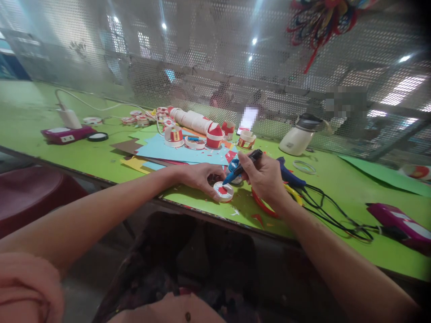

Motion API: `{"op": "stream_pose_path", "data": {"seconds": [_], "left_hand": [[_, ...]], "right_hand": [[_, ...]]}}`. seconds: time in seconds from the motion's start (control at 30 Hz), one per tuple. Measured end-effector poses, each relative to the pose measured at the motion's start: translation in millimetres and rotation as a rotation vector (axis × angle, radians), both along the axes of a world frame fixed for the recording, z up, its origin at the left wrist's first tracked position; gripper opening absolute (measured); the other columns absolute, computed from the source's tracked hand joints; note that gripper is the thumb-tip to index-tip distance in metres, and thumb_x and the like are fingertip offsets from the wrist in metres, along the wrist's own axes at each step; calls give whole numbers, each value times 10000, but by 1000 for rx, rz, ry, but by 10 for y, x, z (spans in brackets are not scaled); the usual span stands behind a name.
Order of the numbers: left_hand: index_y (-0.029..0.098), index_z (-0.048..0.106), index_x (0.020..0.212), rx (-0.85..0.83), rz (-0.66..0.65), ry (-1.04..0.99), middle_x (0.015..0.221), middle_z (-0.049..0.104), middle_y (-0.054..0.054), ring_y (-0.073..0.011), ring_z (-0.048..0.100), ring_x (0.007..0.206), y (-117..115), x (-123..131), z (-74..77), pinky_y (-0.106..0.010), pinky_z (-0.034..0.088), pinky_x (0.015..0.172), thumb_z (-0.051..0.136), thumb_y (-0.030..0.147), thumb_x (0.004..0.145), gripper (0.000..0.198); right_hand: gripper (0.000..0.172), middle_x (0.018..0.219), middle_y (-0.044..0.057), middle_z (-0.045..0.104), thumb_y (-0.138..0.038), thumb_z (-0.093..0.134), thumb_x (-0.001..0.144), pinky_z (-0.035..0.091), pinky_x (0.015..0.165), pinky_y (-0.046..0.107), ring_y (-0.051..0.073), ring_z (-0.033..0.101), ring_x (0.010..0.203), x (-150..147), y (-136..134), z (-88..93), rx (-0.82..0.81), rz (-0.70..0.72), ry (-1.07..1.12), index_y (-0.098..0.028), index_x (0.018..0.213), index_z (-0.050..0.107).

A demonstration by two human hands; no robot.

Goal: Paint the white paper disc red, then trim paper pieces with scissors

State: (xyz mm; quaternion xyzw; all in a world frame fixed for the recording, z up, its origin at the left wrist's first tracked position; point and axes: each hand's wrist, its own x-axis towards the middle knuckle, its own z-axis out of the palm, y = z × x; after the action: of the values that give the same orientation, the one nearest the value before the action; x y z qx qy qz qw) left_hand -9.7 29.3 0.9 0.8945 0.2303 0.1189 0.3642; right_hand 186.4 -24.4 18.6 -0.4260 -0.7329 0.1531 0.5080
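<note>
My left hand (202, 177) grips the rim of a small round white disc (223, 191) with a red centre and blue marks, near the table's front edge. In my right hand (264, 175) is a blue marker pen (235, 172), its tip down at the disc's face. Whether the tip touches the disc I cannot tell. Just behind the disc stands a blue and white roll or tub (233, 166), partly hidden by the marker. A red ring (261, 204) and a dark blue glue gun (291, 172) lie beside my right hand, partly covered by it.
Sheets of coloured paper (158, 150), cut paper cups (214, 136) and a stack of white cups (191, 120) lie behind my hands. A white kettle (299, 134) stands back right. Black cables (323, 211) run to a purple power strip (402, 222); another purple strip (67, 133) sits left.
</note>
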Motion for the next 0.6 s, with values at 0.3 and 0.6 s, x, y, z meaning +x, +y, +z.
{"op": "stream_pose_path", "data": {"seconds": [0.3, 0.6], "left_hand": [[164, 550, 933, 16, -24, -9, 900, 499, -10, -153, 456, 830, 14, -4, -13, -259, 349, 712, 748, 444, 644, 449], [176, 546, 927, 19, -3, 5, 887, 512, 3, -149, 466, 821, 16, -5, -18, -255, 344, 702, 751, 465, 629, 463]], "right_hand": [[449, 462, -27, 528, -542, 557, 859, 369, 427, 219, 72, 453, 397, 0, 10, -18, 3, -10, -17, -177, 599, 522], [457, 469, -19, 540, -581, 547, 847, 380, 435, 231, 85, 472, 406, -10, -2, -8, -13, -18, -31, -176, 634, 540]]}}
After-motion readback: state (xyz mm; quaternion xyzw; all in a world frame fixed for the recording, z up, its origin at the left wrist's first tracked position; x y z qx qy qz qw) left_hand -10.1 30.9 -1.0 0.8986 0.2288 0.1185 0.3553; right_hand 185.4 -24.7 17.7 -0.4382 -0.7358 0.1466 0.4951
